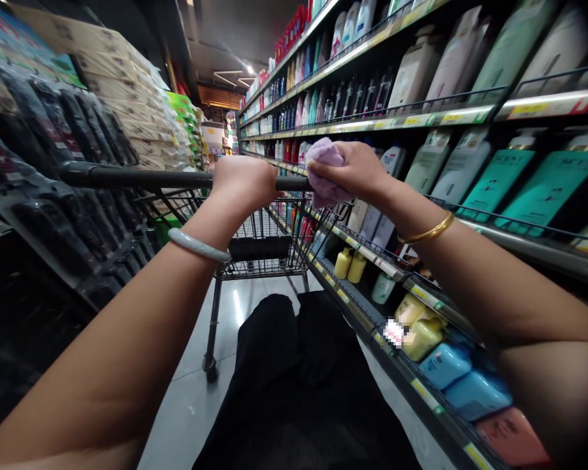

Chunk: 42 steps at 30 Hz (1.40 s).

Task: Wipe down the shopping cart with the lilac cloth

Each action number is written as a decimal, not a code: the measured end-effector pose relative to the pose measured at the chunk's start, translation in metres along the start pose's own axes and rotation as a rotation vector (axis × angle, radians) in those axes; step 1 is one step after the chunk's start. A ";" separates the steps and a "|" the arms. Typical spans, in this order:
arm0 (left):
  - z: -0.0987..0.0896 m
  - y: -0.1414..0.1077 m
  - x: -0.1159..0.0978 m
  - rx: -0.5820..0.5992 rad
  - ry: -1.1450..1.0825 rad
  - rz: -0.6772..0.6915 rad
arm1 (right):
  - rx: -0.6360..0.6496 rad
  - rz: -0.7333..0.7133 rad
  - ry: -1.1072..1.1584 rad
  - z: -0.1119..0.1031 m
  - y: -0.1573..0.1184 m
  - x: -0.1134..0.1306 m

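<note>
Fingers of the left hand [245, 177] curl round the handle [147, 177] of the cart [259, 248], probably steadying it. The right hand [362, 168] grips a cloth [325, 187] at the handle's right end, bunched perhaps for firmer hold; cloth-to-handle contact is unclear.

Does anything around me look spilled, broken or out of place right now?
No spill or damage stands out. The one odd spot is a pixelated patch beside the yellow bottles on the low shelf, hiding whatever is there. Your right hand holds a purple cloth at the cart handle, nothing strange.
</note>
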<state>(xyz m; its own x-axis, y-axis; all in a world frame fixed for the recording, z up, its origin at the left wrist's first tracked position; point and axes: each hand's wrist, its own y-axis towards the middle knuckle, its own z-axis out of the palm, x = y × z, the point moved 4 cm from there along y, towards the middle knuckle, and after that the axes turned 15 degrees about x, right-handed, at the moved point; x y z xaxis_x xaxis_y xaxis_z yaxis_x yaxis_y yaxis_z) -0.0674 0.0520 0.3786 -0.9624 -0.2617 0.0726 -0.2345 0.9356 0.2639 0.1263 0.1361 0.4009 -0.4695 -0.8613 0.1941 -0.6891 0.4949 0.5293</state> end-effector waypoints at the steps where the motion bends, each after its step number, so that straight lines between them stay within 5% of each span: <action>1: 0.000 0.001 0.001 -0.002 0.016 -0.006 | 0.036 -0.026 0.127 0.002 0.003 0.002; 6: 0.002 0.006 0.003 -0.027 0.086 -0.017 | 0.471 -0.001 0.660 0.013 0.020 0.008; 10: 0.002 0.006 0.004 -0.029 0.071 -0.031 | 0.664 0.048 0.492 0.014 0.035 0.009; 13: 0.001 0.006 0.005 -0.018 0.052 -0.043 | 0.557 -0.039 0.211 0.020 0.032 0.017; 19: 0.000 0.004 0.004 -0.023 0.074 -0.052 | 0.061 -0.257 -0.344 0.040 -0.017 0.025; 24: -0.002 -0.003 -0.002 -0.032 0.078 -0.031 | 0.173 -0.106 -0.177 0.022 0.002 0.013; 27: -0.004 -0.004 -0.003 -0.032 0.081 -0.028 | 0.270 -0.098 -0.135 0.024 0.019 0.029; 34: -0.007 -0.007 -0.006 -0.002 0.080 -0.040 | 0.089 -0.259 -0.412 0.048 -0.006 0.047; 39: -0.010 -0.014 -0.014 -0.001 0.086 -0.036 | 0.040 -0.030 -0.387 0.030 -0.002 0.026; 42: -0.009 -0.014 -0.014 0.014 0.088 -0.032 | 0.101 -0.097 -0.437 0.032 -0.005 0.032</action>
<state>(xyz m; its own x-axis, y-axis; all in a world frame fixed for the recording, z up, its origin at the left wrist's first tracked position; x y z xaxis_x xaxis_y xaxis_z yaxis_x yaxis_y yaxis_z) -0.0489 0.0404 0.3829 -0.9388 -0.3107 0.1486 -0.2673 0.9295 0.2542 0.0968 0.1099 0.3778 -0.5741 -0.7857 -0.2304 -0.7816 0.4421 0.4400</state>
